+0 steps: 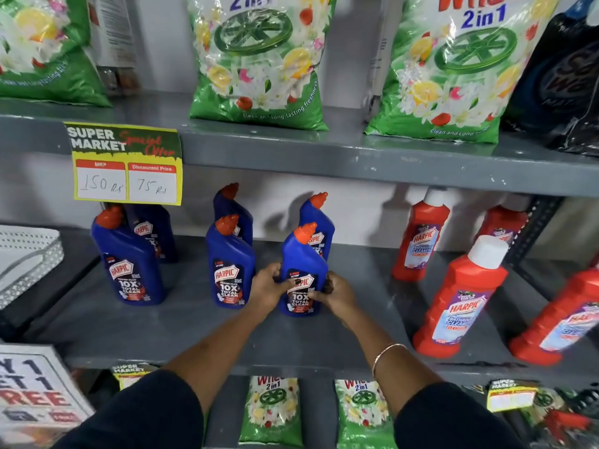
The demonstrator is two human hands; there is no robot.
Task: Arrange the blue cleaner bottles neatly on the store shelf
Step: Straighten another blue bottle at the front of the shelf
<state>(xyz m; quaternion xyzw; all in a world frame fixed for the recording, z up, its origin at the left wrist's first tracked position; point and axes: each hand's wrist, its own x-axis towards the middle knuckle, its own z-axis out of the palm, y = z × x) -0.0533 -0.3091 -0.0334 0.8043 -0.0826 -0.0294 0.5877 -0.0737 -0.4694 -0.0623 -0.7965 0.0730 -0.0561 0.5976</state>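
Several blue cleaner bottles with orange caps stand upright on the grey middle shelf [181, 322], in pairs one behind the other. The front right blue bottle [302, 254] is gripped low on both sides by my left hand [267, 288] and my right hand [335, 294]. Right behind it stands another blue bottle [319, 222]. To the left are the front middle bottle [229, 264] with one behind it [231, 205], then the front left bottle [128, 260] with one behind it [152, 231].
Red cleaner bottles [460, 296] with white caps stand to the right on the same shelf. Green detergent bags [259, 59] fill the shelf above, and a yellow price tag [126, 163] hangs from its edge. A white tray [26, 257] sits at the left.
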